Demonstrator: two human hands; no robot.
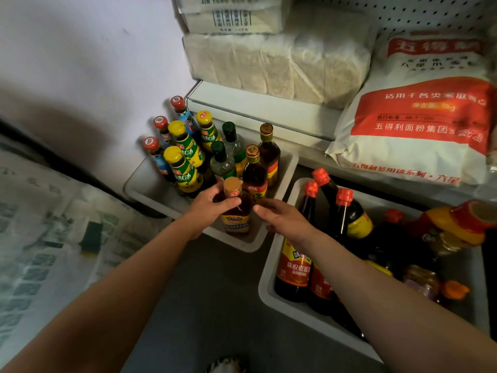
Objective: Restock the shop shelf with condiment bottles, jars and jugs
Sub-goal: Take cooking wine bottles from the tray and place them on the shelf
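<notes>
A shop: pegboard-backed shelf [258, 109] w/ flour sack [419, 125], condiment bottles [188, 157] grouped by brand in trays [277, 265]

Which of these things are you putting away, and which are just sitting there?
Part of the job:
- tan-capped bottle, gripped by the left hand
- right hand, open beside it
- left shelf bin with yellow-capped bottles
- right shelf bin with red-capped dark bottles

Just sitting there:
- flour sack
- wrapped noodle packs
- newspaper
</notes>
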